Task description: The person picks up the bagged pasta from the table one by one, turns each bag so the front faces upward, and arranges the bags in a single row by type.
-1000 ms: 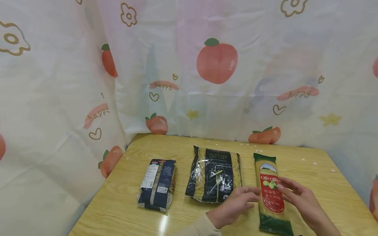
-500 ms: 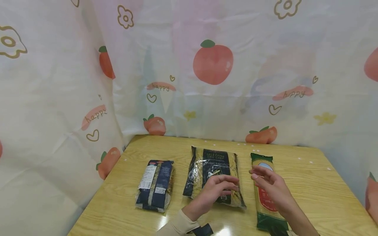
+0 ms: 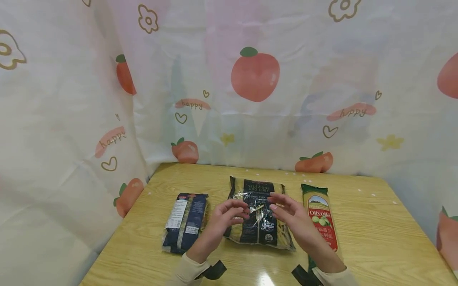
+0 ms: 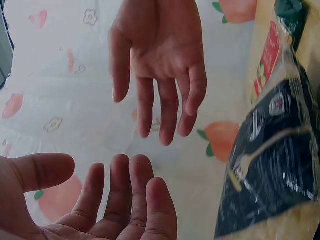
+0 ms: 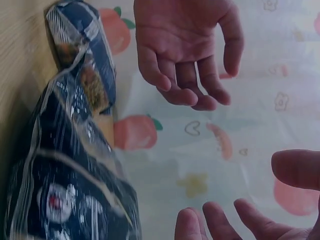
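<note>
Three pasta packs lie on the table. In the head view the large black pasta bag (image 3: 259, 234) is in the middle, the small dark blue pasta bag (image 3: 184, 224) to its left, and the green-ended spaghetti pack (image 3: 320, 210) to its right. My left hand (image 3: 223, 222) hovers over the near left part of the large bag, fingers loosely bent and holding nothing. Opposite it, my right hand (image 3: 295, 218) hangs above the bag's right side with relaxed fingers and partly hides the spaghetti pack. Both wrist views show the palms facing each other with air between them.
The wooden table (image 3: 372, 238) stretches right of the packs. A white curtain (image 3: 257, 131) printed with fruit stands behind the table and along its left. Dark straps (image 3: 214, 271) sit at both wrists.
Both hands have moved left, from either side of the spaghetti pack to above the large black pasta bag. The spaghetti pack shows more fully again than half a second ago.
</note>
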The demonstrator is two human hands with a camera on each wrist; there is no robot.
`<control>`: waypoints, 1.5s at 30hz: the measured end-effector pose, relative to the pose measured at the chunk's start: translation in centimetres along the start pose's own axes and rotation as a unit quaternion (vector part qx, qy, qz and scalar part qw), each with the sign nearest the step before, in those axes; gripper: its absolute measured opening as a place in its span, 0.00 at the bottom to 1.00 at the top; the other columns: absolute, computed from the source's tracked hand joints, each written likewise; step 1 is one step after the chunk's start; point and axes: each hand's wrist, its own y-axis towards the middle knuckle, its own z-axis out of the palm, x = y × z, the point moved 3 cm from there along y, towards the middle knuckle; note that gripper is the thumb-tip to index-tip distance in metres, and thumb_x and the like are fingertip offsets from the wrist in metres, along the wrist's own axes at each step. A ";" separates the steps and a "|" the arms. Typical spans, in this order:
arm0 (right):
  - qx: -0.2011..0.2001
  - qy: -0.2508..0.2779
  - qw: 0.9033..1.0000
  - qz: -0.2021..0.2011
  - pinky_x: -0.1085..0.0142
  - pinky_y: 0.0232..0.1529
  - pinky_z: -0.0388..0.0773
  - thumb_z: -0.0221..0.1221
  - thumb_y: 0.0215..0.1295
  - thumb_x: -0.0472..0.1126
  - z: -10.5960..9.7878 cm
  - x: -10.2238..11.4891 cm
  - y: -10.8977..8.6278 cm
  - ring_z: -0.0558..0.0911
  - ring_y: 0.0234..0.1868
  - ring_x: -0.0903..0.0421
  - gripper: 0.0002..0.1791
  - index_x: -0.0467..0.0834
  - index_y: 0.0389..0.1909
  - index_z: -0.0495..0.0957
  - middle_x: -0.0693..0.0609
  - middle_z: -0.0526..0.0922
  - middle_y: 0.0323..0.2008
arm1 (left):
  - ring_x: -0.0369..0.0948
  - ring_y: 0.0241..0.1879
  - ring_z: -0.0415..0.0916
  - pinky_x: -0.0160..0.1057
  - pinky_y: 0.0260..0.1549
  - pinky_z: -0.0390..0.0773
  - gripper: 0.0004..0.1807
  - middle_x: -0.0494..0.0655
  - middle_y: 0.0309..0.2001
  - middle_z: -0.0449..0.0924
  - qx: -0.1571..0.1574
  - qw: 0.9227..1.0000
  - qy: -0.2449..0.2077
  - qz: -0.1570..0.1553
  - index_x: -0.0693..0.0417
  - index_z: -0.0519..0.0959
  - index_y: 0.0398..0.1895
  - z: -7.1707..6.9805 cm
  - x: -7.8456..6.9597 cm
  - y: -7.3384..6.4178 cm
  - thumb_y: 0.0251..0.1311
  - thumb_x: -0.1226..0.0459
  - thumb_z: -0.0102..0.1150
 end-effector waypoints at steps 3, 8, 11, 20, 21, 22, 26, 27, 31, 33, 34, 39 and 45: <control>0.013 0.020 1.000 -0.001 0.57 0.68 0.77 0.53 0.80 0.42 1.5 0.4 0.6 0.74 0.71 0.49 0.30 0.38 0.77 0.61 0.34 0.67 0.73 | 0.36 0.46 0.85 0.47 0.57 0.83 0.20 0.43 0.46 0.85 -0.024 1.000 -0.001 0.000 0.67 0.77 0.59 -1.6 -0.4 -0.4 0.75 0.60 0.54; 0.031 0.055 0.998 0.002 0.46 0.74 0.70 0.52 0.80 0.40 3.7 0.1 1.4 0.66 0.76 0.36 0.29 0.37 0.76 0.61 0.34 0.66 0.73 | 0.41 0.48 0.85 0.49 0.57 0.84 0.19 0.44 0.46 0.85 -0.063 0.998 0.001 0.004 0.67 0.78 0.58 -3.9 -0.5 -1.3 0.75 0.60 0.54; 0.032 0.080 0.996 0.010 0.46 0.75 0.69 0.53 0.79 0.40 4.9 -0.3 1.9 0.66 0.76 0.36 0.28 0.38 0.76 0.62 0.34 0.66 0.73 | 0.43 0.50 0.85 0.44 0.55 0.84 0.17 0.46 0.48 0.85 -0.084 0.996 0.005 0.003 0.62 0.79 0.57 -5.4 -0.4 -2.1 0.75 0.59 0.55; 0.070 0.126 0.989 0.028 0.42 0.77 0.64 0.54 0.79 0.43 8.7 -1.7 3.0 0.63 0.78 0.34 0.32 0.34 0.77 0.59 0.31 0.62 0.75 | 0.43 0.51 0.84 0.42 0.52 0.84 0.16 0.43 0.47 0.85 -0.177 0.984 0.017 0.009 0.65 0.78 0.56 -10.5 -0.5 -4.6 0.75 0.62 0.54; 0.074 0.131 0.988 0.030 0.41 0.77 0.63 0.55 0.78 0.43 9.2 -1.9 3.1 0.63 0.77 0.34 0.33 0.34 0.77 0.59 0.31 0.62 0.75 | 0.41 0.51 0.84 0.41 0.53 0.84 0.16 0.41 0.47 0.85 -0.186 0.982 0.023 0.009 0.64 0.79 0.56 -11.0 -0.5 -4.9 0.75 0.62 0.54; 0.078 0.136 0.987 0.030 0.42 0.77 0.63 0.55 0.78 0.44 9.6 -2.1 3.2 0.63 0.77 0.34 0.33 0.34 0.77 0.59 0.30 0.62 0.75 | 0.40 0.52 0.83 0.39 0.53 0.84 0.16 0.39 0.47 0.85 -0.195 0.980 0.028 0.007 0.64 0.78 0.57 -11.6 -0.4 -5.1 0.75 0.62 0.54; 0.097 0.145 0.984 0.031 0.42 0.77 0.64 0.57 0.77 0.46 11.4 -2.9 3.5 0.65 0.76 0.34 0.35 0.34 0.76 0.59 0.30 0.62 0.74 | 0.36 0.54 0.82 0.42 0.60 0.80 0.19 0.37 0.51 0.84 -0.221 0.973 0.068 -0.005 0.65 0.76 0.62 -13.6 0.1 -5.7 0.77 0.62 0.52; 0.103 0.145 0.983 0.034 0.42 0.77 0.64 0.57 0.77 0.46 11.9 -3.0 3.6 0.65 0.76 0.34 0.35 0.34 0.77 0.59 0.29 0.62 0.75 | 0.36 0.55 0.82 0.44 0.62 0.79 0.19 0.39 0.53 0.83 -0.227 0.970 0.082 -0.011 0.65 0.76 0.63 -14.0 0.2 -5.8 0.77 0.62 0.51; 0.133 0.146 0.979 0.056 0.42 0.77 0.64 0.56 0.78 0.46 13.4 -3.9 3.6 0.65 0.76 0.33 0.38 0.32 0.78 0.55 0.28 0.58 0.76 | 0.47 0.63 0.76 0.59 0.71 0.70 0.22 0.56 0.64 0.78 -0.237 0.960 0.144 -0.035 0.66 0.72 0.68 -15.4 1.0 -6.1 0.78 0.62 0.51; 0.142 0.146 0.977 0.069 0.42 0.77 0.63 0.55 0.78 0.46 13.9 -4.1 3.5 0.64 0.77 0.32 0.38 0.32 0.79 0.53 0.27 0.56 0.77 | 0.55 0.68 0.69 0.65 0.72 0.64 0.24 0.63 0.69 0.71 -0.237 0.954 0.174 -0.050 0.66 0.69 0.70 -16.0 1.4 -6.1 0.78 0.61 0.51; 0.143 0.147 0.976 0.075 0.42 0.77 0.63 0.55 0.78 0.45 14.1 -4.2 3.5 0.63 0.77 0.32 0.38 0.32 0.79 0.52 0.27 0.55 0.78 | 0.58 0.71 0.65 0.67 0.72 0.62 0.25 0.65 0.71 0.68 -0.236 0.952 0.186 -0.057 0.66 0.67 0.71 -16.2 1.6 -6.2 0.78 0.61 0.51; 0.146 0.160 0.972 0.093 0.40 0.79 0.58 0.54 0.79 0.43 14.8 -3.9 3.4 0.59 0.79 0.31 0.38 0.33 0.80 0.51 0.28 0.50 0.79 | 0.67 0.77 0.50 0.70 0.73 0.58 0.31 0.69 0.77 0.56 -0.247 0.936 0.229 -0.099 0.64 0.61 0.76 -17.3 2.6 -6.1 0.77 0.58 0.52; 0.150 0.190 0.965 0.105 0.36 0.79 0.55 0.57 0.76 0.43 15.8 -3.3 3.5 0.54 0.80 0.30 0.41 0.33 0.80 0.50 0.28 0.47 0.80 | 0.71 0.76 0.46 0.71 0.73 0.56 0.40 0.72 0.78 0.47 -0.231 0.934 0.229 -0.145 0.68 0.51 0.78 -18.0 4.0 -5.6 0.76 0.53 0.52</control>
